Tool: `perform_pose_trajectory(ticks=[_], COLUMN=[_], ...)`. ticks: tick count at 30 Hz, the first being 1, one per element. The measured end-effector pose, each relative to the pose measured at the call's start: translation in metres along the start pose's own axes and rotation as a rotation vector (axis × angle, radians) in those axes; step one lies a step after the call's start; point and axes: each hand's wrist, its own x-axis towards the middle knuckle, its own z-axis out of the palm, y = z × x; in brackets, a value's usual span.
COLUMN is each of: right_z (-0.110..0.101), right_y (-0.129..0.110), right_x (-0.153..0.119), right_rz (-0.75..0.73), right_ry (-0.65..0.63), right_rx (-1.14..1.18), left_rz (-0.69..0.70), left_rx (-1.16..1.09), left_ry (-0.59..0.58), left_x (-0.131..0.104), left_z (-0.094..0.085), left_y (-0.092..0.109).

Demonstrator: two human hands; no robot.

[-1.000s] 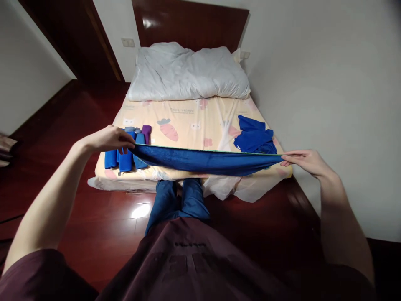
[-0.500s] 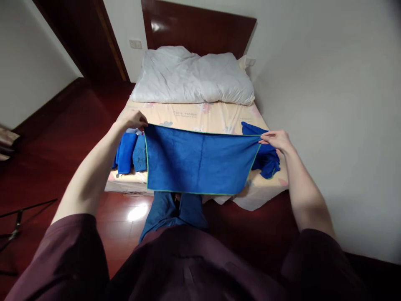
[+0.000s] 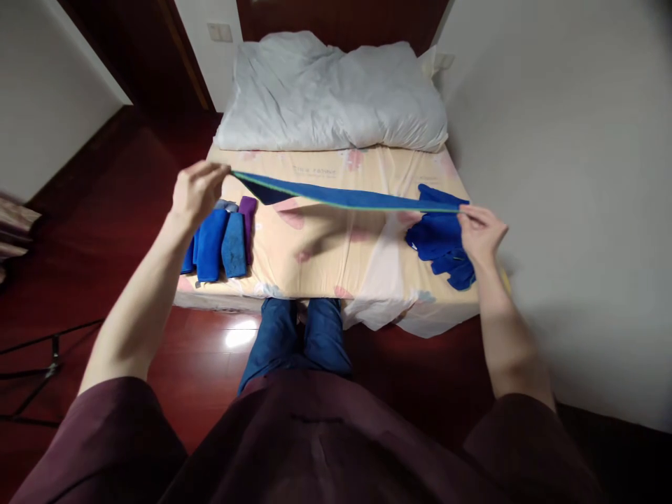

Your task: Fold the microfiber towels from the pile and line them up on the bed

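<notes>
A blue towel with a green edge stretches in the air above the bed, seen nearly edge-on as a thin strip. My left hand pinches its left corner, and my right hand pinches its right corner. Below my left hand, folded or rolled cloths lie side by side on the bed: a bright blue one, a duller blue one and a purple one. A crumpled heap of blue cloth lies on the bed beside my right hand and partly behind the towel.
The bed has a patterned cream sheet, with a white quilt bunched at its head. A wall stands close on the right. Black stand legs are at the lower left, near a striped cloth.
The towel has swung up from hanging down to lying almost flat in the air. My hands have spread slightly apart, and the purple cloth has come into view. The camera view has shifted.
</notes>
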Motion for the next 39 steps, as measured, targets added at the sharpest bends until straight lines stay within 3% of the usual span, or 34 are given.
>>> perform_pose_trajectory(ticks=[2,4,8,11,14,18,23,30,34,39], right_z=[0.004,0.012,0.037,0.051,0.054,0.049,0.043,0.041,0.04,0.04], right_y=[0.018,0.04,0.085,0.108,0.121,0.127,0.122,0.116,0.119,0.122], right_x=[-0.038,-0.077,-0.143,-0.177,-0.202,-0.22,-0.226,-0.225,-0.229,-0.24], right_rz=[0.039,0.097,0.233,0.3,0.313,0.281,0.247,0.269,0.311,0.392], right_ry=[-0.037,-0.106,-0.344,-0.492,-0.536,-0.527,-0.556,-0.573,-0.498,-0.37], right_rx=[-0.036,-0.077,-0.224,-0.338,-0.413,-0.459,-0.471,-0.463,-0.396,-0.293], left_rz=[0.059,0.108,0.125,0.123,0.136,0.156,0.201,0.207,0.197,0.059], left_rx=[0.082,0.117,0.162,0.191,0.205,0.214,0.218,0.189,0.19,0.202], left_ry=[-0.032,-0.141,-0.361,-0.449,-0.495,-0.54,-0.612,-0.619,-0.635,-0.557], left_x=[-0.038,-0.075,-0.134,-0.16,-0.175,-0.188,-0.2,-0.199,-0.197,-0.208], left_z=[0.031,0.066,0.132,0.166,0.185,0.194,0.191,0.189,0.189,0.187], left_y=[-0.009,-0.019,-0.028,-0.023,-0.017,-0.02,-0.024,-0.018,-0.019,-0.028])
